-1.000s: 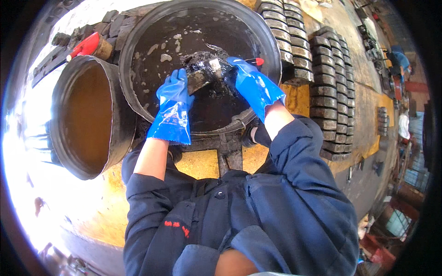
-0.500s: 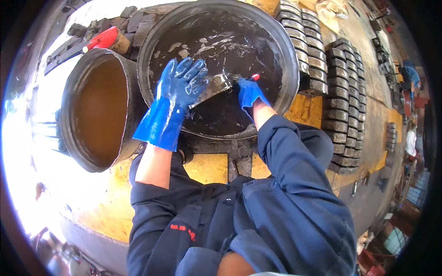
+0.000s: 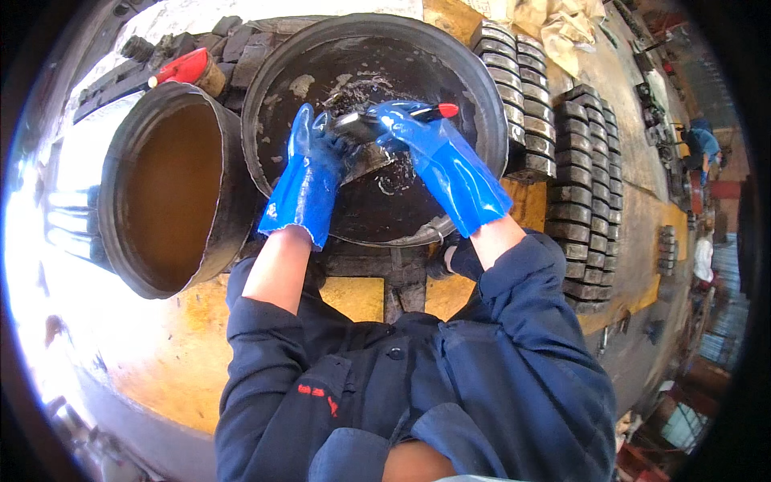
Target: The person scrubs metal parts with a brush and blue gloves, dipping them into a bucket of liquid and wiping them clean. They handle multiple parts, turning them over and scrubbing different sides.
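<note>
Both my hands wear long blue rubber gloves over a wide round metal tub [image 3: 255, 149] of dark liquid. My right hand [image 3: 414, 132] is closed round a brush-like tool [image 3: 446, 110] with a dark handle and red end. Its greyish head points left toward my other hand; the bristles, if any, cannot be made out. My left hand [image 3: 317, 157] is closed on the left end of a flat, wet metal piece [image 3: 368, 164], held tilted just above the liquid. My left fingers are partly hidden behind the piece and the tool's head.
A metal drum [image 3: 229, 193] of brown liquid stands left of the tub. Behind it lies a red-handled tool [image 3: 183, 67]. Stacked metal blocks [image 3: 574, 193] stand in rows to the right, with a pale cloth [image 3: 562, 32] beyond. Another person [image 3: 704, 145] is at the far right.
My right hand has risen out of the tub's lower area and moved left and away from me, bringing the tool over the metal piece. My left fingers have curled in.
</note>
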`<state>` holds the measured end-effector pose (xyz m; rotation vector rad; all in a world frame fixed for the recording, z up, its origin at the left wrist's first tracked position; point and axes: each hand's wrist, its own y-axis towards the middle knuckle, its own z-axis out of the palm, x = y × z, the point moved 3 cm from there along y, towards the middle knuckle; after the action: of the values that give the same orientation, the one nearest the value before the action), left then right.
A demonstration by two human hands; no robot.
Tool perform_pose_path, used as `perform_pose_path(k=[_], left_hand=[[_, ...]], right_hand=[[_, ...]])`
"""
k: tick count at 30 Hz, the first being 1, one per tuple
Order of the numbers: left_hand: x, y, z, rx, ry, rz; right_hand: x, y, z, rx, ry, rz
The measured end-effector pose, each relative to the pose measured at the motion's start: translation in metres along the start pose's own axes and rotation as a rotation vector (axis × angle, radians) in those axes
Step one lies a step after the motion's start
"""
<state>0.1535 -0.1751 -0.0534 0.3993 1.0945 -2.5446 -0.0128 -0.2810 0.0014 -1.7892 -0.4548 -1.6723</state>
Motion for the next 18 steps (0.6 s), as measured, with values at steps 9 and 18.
perform_pose_path(k=[9, 18], left_hand=[[-0.009, -0.016, 0.014, 0.03, 0.023, -0.07], [0.003, -0.016, 0.0, 0.161, 0.124, -0.176]], right_hand=[[0.005, 0.013, -0.002, 0.062, -0.062, 0.003], [-0.006, 0.037, -0.002, 0.145, -0.139, 0.046]])
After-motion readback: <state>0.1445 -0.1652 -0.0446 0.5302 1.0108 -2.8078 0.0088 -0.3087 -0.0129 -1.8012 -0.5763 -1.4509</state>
